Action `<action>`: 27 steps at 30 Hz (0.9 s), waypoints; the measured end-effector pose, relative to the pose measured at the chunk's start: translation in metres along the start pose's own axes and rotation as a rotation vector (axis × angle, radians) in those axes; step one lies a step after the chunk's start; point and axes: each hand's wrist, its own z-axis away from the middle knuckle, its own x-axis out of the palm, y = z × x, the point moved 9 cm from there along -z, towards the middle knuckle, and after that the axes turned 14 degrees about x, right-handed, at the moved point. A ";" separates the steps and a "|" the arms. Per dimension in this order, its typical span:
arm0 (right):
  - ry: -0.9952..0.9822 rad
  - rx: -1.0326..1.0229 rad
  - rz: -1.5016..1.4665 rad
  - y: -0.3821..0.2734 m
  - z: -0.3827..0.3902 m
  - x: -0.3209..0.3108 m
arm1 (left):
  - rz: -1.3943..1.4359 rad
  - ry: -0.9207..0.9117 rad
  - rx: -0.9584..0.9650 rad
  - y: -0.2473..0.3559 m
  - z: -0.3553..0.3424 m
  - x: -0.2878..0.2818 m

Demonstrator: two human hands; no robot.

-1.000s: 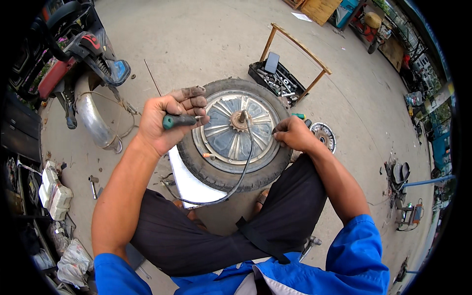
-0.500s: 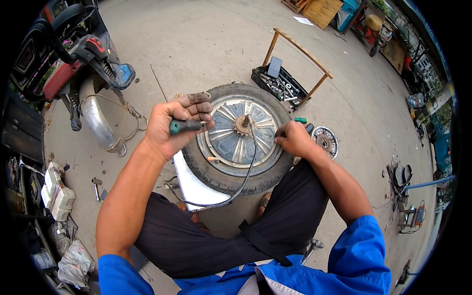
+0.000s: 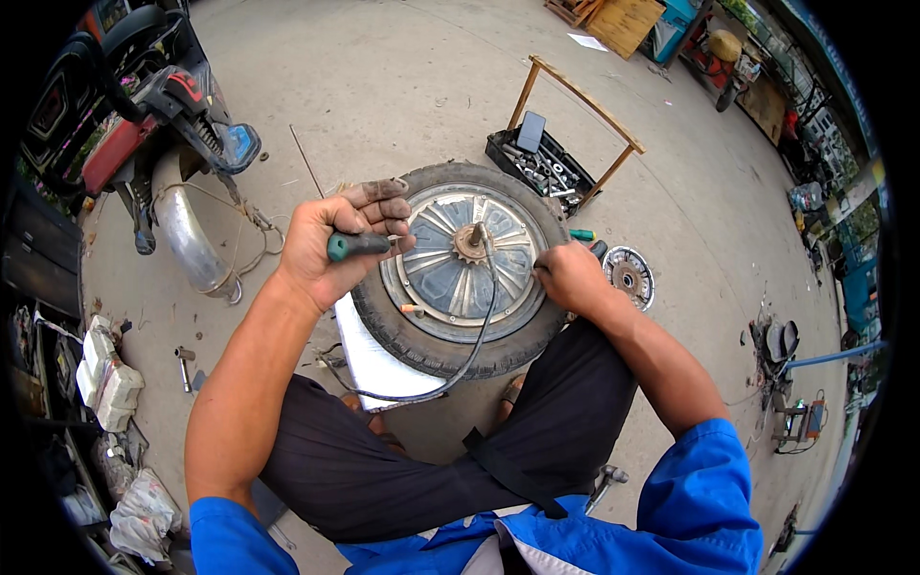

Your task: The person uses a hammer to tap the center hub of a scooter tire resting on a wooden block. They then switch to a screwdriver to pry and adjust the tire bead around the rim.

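Observation:
A wheel (image 3: 460,359) with a black tyre and a ribbed metal hub motor (image 3: 450,283) lies flat in front of my knees. From its centre rise a toothed sprocket (image 3: 470,242) and an axle, and a black cable (image 3: 492,307) runs off toward me. Over the wheel's left side, my left hand (image 3: 335,240) is closed on a screwdriver (image 3: 356,245) with a green and black handle; its shaft is mostly hidden. My right hand (image 3: 573,278) is at the hub's right edge, fingertips pinched together. What they hold, if anything, is hidden.
Beyond the wheel stands a black tool tray (image 3: 541,168) with a wooden handle, sockets and a phone. A green-handled tool (image 3: 582,235) and a round metal part (image 3: 629,278) lie right. White padding (image 3: 369,359) sits under the wheel. A partly dismantled scooter (image 3: 158,125) stands left.
The right hand has turned slightly at the hub's edge, its fingers more curled. The left hand keeps its hold on the screwdriver. The whole view has shifted a little.

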 end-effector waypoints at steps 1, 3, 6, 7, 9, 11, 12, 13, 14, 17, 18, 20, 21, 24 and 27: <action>0.004 0.004 0.000 0.001 0.001 -0.001 | -0.018 -0.009 0.003 0.001 0.000 0.001; 0.029 -0.023 -0.077 0.001 0.004 -0.007 | -0.054 -0.022 0.006 0.001 0.000 0.003; 0.029 -0.056 -0.121 0.000 0.004 -0.007 | -0.051 -0.013 0.000 0.000 0.000 0.001; 0.023 -0.066 -0.123 -0.001 0.003 -0.006 | -0.046 -0.013 -0.005 -0.001 0.000 0.001; 0.053 -0.100 -0.062 -0.004 0.003 -0.006 | -0.036 -0.013 -0.009 -0.001 -0.001 0.000; 0.066 -0.110 -0.005 -0.008 0.003 -0.005 | -0.036 -0.004 -0.008 -0.001 -0.001 0.001; 0.065 -0.103 0.020 -0.009 0.004 -0.004 | -0.037 0.002 -0.007 -0.001 0.000 0.001; 0.064 -0.096 0.046 -0.009 0.004 -0.003 | -0.035 0.002 -0.009 -0.002 -0.001 0.001; 0.068 -0.105 0.062 -0.010 0.003 -0.002 | -0.036 0.002 -0.011 -0.002 -0.001 0.001; 0.088 -0.130 0.101 -0.011 0.004 -0.001 | -0.035 0.002 -0.013 -0.002 -0.002 0.000; 0.099 -0.141 0.106 -0.011 0.004 0.000 | -0.033 0.000 -0.013 -0.002 -0.002 -0.001; 0.092 -0.136 0.139 -0.012 0.004 0.001 | -0.029 -0.011 -0.014 -0.002 -0.003 -0.002; 0.074 -0.122 0.167 -0.012 0.004 0.001 | -0.024 -0.011 -0.017 -0.003 -0.003 -0.003; 0.049 -0.102 0.202 -0.010 0.004 0.003 | -0.023 -0.011 -0.017 -0.004 -0.003 -0.003; 0.073 -0.097 0.186 -0.006 0.006 0.000 | -0.017 -0.009 -0.019 -0.004 -0.003 -0.003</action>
